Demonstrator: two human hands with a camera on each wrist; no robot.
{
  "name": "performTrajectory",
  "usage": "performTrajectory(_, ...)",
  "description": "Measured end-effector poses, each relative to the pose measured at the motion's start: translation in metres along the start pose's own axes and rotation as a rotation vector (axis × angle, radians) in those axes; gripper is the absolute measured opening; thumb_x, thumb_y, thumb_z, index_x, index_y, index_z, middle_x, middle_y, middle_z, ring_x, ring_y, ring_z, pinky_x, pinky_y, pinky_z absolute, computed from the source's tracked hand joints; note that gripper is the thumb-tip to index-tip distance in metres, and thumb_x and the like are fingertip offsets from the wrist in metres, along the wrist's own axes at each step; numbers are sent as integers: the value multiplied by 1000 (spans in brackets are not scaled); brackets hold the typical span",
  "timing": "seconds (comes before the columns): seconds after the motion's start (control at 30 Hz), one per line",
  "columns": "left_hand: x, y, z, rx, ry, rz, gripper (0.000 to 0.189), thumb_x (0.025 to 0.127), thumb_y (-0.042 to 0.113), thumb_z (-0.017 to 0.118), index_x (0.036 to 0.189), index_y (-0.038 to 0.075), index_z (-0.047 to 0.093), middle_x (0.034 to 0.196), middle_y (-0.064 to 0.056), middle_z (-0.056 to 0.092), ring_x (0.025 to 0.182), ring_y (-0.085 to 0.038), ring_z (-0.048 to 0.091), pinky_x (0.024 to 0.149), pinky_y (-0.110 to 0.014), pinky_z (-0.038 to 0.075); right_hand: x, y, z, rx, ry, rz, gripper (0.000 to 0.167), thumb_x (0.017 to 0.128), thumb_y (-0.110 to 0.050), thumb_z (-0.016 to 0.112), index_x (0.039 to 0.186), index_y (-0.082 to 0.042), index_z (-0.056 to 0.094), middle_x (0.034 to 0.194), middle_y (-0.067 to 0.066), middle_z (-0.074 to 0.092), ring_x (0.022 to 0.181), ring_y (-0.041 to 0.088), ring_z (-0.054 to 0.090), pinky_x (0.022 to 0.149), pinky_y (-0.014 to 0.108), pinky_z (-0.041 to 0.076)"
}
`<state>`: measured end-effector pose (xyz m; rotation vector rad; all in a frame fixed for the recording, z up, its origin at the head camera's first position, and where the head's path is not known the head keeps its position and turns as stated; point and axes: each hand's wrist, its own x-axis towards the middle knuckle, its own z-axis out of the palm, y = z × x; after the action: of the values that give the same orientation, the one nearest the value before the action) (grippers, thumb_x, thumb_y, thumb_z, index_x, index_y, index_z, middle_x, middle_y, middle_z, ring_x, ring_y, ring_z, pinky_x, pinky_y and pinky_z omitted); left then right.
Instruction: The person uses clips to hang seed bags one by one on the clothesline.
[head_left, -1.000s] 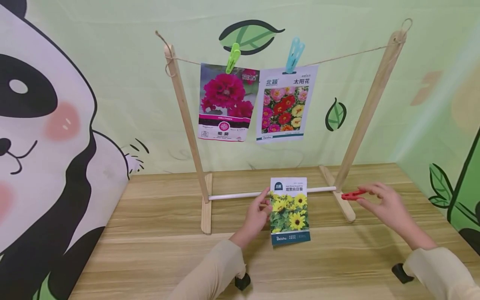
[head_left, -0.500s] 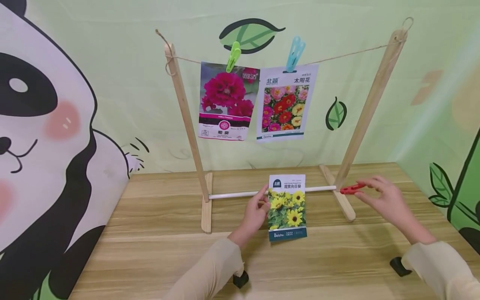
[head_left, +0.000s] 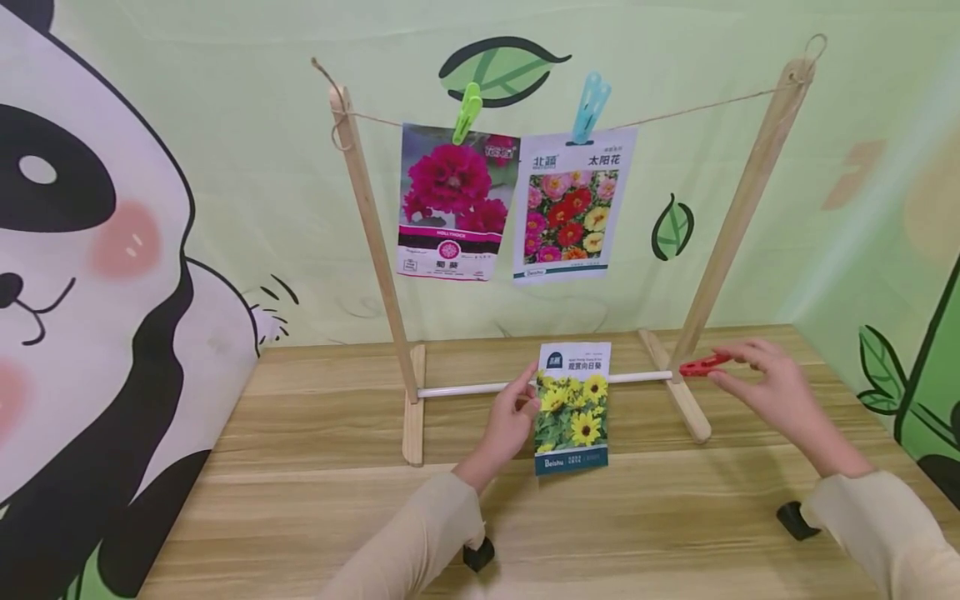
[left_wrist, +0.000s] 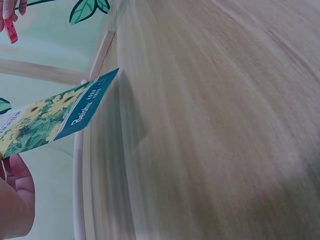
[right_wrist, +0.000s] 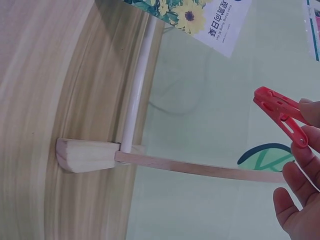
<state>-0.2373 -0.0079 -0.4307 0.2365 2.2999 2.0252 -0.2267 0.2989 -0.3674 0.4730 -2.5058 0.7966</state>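
My left hand pinches the left edge of a sunflower seed packet, its yellow-flower front facing me. In the left wrist view the packet is tilted, its lower edge over the table and casting a shadow there. Off to the right, my right hand holds a red clothespin between thumb and fingers. The right wrist view shows this clothespin pointing away from the fingertips, with nothing in its tip. Two seed packets hang from a string: hollyhock under a green clothespin, and another under a blue clothespin.
The string runs between two wooden posts with flat wooden feet. A white rod joins the posts low down, behind the held packet. Behind the wooden table hangs a green backdrop with a printed panda.
The sunflower packet has risen a little and shifted slightly left with my left hand. My right hand and the red clothespin have also moved up slightly. The hanging packets stay put.
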Motion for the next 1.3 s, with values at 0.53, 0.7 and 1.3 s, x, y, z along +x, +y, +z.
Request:
performTrajectory(0.53,11,-9,1,-46,16,11,56,85,-4,47,134,21,38,94,-8,47,68,-11,42,55,-21,44,12,-7,-5,-21,20,-27,29,75,-11,69,101,0,63,95,13,59,80,-15,33,66,18,34)
performTrajectory(0.7,13,-11,1,-32,28,38,57,85,-3,48,133,25,39,91,-6,47,65,-11,42,53,-20,44,15,-9,-7,-33,31,-40,28,75,-10,69,100,0,64,94,12,59,80,-13,34,66,17,34)
performTrajectory(1.3,-3,24,-3,-60,25,48,54,85,-6,46,134,14,38,92,-10,47,63,-12,42,53,-15,41,28,-19,-14,-21,24,-52,31,73,-7,69,102,2,63,97,13,58,82,-12,35,67,16,33)
